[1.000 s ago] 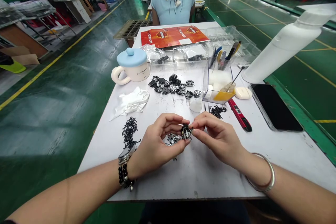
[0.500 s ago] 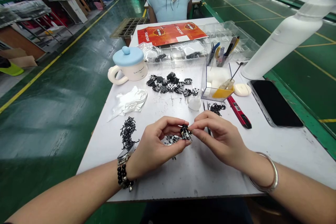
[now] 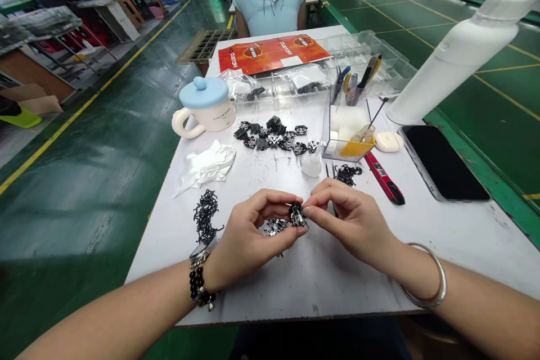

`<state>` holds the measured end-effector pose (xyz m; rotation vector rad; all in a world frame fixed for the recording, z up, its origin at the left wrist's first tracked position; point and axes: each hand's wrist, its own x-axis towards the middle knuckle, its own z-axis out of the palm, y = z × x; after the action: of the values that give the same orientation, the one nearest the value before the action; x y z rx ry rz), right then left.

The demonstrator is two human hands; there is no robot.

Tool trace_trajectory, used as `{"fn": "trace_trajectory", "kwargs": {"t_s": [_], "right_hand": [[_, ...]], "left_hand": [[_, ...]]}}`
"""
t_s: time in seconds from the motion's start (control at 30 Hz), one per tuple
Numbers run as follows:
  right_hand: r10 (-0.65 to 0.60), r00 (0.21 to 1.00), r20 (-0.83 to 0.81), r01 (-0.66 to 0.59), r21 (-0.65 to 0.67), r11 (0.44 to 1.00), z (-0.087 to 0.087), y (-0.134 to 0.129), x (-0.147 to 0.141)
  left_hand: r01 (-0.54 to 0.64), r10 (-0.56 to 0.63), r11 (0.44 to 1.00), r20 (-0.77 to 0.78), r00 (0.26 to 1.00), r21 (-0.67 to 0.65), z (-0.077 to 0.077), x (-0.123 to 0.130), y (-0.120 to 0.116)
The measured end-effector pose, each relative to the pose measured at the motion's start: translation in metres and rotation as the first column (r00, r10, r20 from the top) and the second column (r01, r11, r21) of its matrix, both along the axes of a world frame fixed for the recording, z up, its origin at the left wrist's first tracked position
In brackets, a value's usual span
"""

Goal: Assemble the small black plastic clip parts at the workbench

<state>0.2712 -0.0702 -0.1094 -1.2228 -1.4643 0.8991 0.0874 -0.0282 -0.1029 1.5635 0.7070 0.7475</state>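
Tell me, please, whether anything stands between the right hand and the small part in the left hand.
Nothing visible does: the right hand's fingertips are right at the part, which the left hand holds. The silvery pile lies lower, out of the way.

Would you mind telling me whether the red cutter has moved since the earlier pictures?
No. Judged against the phone to its right, the red cutter keeps the same place and angle; only the whole view has shifted slightly.

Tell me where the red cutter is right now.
In the head view, the red cutter lies on the right side of the white table, between the phone and the small pile of black pieces.
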Motion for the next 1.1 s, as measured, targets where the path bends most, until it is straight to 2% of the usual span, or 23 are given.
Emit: {"fn": "trace_trajectory", "kwargs": {"t_s": [0.17,0.3,0.47,0.67,1.1], "right_hand": [[-0.018,0.999,0.029,0.017,0.056,0.998,-0.0019,-0.0019,-0.0006],[-0.061,0.994,0.090,0.046,0.158,0.986,-0.0014,-0.0023,-0.0008],[-0.107,0.975,0.197,0.042,0.309,0.950,0.0020,-0.0024,0.0002],[-0.134,0.952,0.277,0.002,0.430,0.903,0.0022,-0.0017,0.0014],[-0.122,0.927,0.355,-0.065,0.472,0.879,0.0029,-0.0029,0.0030]], "left_hand": [[0.002,-0.002,1.000,0.009,1.000,0.008,-0.0013,0.0005,0.0003],[0.001,-0.002,0.999,0.011,1.000,0.037,-0.0015,0.0011,0.0002],[-0.006,0.007,0.999,-0.012,1.000,0.052,-0.0015,0.0011,-0.0005],[-0.001,0.003,0.998,-0.023,1.000,0.064,0.0001,-0.0005,-0.0009],[-0.007,0.012,0.994,-0.045,0.999,0.105,-0.0028,0.0003,-0.0013]]}}
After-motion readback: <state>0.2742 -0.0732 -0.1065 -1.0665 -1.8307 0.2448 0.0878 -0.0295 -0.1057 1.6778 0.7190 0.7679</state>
